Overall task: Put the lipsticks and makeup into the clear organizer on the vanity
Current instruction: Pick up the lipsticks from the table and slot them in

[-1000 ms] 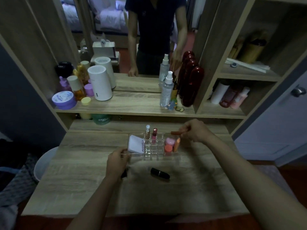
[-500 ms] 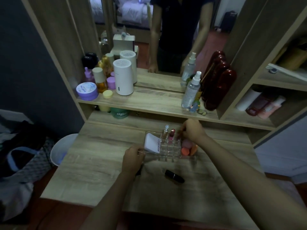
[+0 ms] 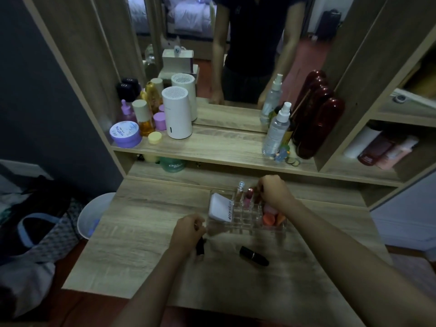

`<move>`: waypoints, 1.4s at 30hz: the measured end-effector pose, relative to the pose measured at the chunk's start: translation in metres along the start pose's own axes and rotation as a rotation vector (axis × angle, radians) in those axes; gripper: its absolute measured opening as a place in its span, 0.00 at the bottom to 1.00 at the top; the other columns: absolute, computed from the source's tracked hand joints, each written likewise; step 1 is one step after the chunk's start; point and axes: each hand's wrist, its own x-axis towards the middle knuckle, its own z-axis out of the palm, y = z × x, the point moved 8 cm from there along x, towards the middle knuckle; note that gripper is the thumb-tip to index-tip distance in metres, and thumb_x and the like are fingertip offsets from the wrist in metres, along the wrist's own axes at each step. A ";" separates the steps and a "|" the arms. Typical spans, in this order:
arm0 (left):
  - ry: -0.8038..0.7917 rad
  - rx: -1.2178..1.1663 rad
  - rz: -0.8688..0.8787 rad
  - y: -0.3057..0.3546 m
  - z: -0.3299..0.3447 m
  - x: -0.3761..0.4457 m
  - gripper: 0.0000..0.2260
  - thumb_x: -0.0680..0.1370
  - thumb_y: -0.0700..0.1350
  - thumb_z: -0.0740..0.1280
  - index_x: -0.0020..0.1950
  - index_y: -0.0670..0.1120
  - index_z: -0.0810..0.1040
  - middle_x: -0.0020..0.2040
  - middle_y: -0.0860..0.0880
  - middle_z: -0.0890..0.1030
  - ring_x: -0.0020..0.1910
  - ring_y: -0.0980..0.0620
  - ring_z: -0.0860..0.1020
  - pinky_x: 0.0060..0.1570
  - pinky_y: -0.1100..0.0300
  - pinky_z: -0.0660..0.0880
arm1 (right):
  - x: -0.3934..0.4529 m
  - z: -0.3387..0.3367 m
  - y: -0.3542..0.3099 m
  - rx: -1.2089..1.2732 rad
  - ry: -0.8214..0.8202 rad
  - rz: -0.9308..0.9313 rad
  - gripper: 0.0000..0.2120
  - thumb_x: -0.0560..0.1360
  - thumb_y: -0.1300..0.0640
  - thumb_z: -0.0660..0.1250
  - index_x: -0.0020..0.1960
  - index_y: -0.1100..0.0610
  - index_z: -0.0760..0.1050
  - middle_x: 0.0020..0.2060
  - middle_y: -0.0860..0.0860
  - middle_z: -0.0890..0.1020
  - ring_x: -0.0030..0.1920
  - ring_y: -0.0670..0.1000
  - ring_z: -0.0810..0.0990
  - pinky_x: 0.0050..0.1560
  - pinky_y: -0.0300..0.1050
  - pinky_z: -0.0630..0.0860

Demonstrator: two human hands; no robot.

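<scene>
Sitting between our hands, the clear organizer [image 3: 245,226] is holding a white compact [image 3: 220,207] and two upright lipsticks [image 3: 247,197]. Our right hand [image 3: 274,192] is pinching something above its back row; our left hand [image 3: 187,232] is gripping a dark tube [image 3: 200,247], another black lipstick [image 3: 253,256] lying just right of it.

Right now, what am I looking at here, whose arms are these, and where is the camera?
The camera sits on a person's head, looking down at their bare hands over a wooden vanity top. The right hand reaches into a clear plastic organizer, apparently pushing something into a slot; what it grips is hidden. The left hand holds a dark lipstick tube. Another black lipstick tube lies loose on the wood. A white compact is in the organizer.
</scene>
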 end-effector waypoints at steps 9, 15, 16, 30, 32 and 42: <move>-0.095 0.144 -0.104 -0.006 0.003 0.001 0.06 0.70 0.42 0.70 0.46 0.44 0.80 0.44 0.46 0.78 0.49 0.45 0.80 0.47 0.54 0.77 | -0.001 0.007 0.001 -0.008 -0.022 -0.043 0.10 0.75 0.69 0.62 0.52 0.64 0.80 0.52 0.62 0.83 0.54 0.60 0.81 0.56 0.54 0.79; -0.070 0.180 -0.206 -0.016 0.001 -0.001 0.16 0.70 0.47 0.73 0.54 0.42 0.75 0.57 0.42 0.76 0.53 0.44 0.78 0.52 0.52 0.76 | -0.002 0.006 -0.002 0.002 -0.008 -0.082 0.13 0.74 0.69 0.64 0.56 0.62 0.79 0.56 0.60 0.80 0.56 0.59 0.79 0.57 0.53 0.78; -0.066 0.184 -0.225 -0.018 0.000 -0.002 0.17 0.71 0.49 0.72 0.55 0.42 0.74 0.57 0.42 0.76 0.54 0.44 0.78 0.52 0.52 0.75 | -0.003 0.004 -0.002 0.006 0.005 -0.089 0.15 0.74 0.69 0.64 0.59 0.61 0.77 0.57 0.60 0.79 0.58 0.59 0.78 0.58 0.53 0.77; -0.121 0.191 -0.315 -0.017 0.001 -0.016 0.18 0.68 0.48 0.74 0.51 0.39 0.76 0.51 0.40 0.81 0.50 0.42 0.80 0.45 0.53 0.77 | -0.103 -0.036 -0.024 -0.093 0.351 -0.441 0.05 0.75 0.60 0.65 0.50 0.57 0.76 0.42 0.54 0.82 0.41 0.54 0.80 0.40 0.47 0.76; -0.137 0.177 -0.301 -0.009 0.002 -0.019 0.10 0.69 0.47 0.73 0.41 0.43 0.76 0.42 0.44 0.80 0.45 0.44 0.80 0.41 0.55 0.76 | -0.113 -0.003 -0.021 -0.096 0.213 -0.447 0.07 0.76 0.57 0.65 0.52 0.57 0.77 0.45 0.54 0.83 0.44 0.53 0.83 0.42 0.45 0.80; -0.321 0.002 -0.020 0.048 0.014 -0.026 0.07 0.75 0.41 0.65 0.50 0.46 0.81 0.44 0.45 0.81 0.37 0.50 0.78 0.32 0.63 0.75 | -0.112 0.118 0.023 -0.195 -0.198 -0.225 0.19 0.78 0.48 0.61 0.63 0.58 0.69 0.60 0.56 0.77 0.57 0.57 0.78 0.54 0.51 0.76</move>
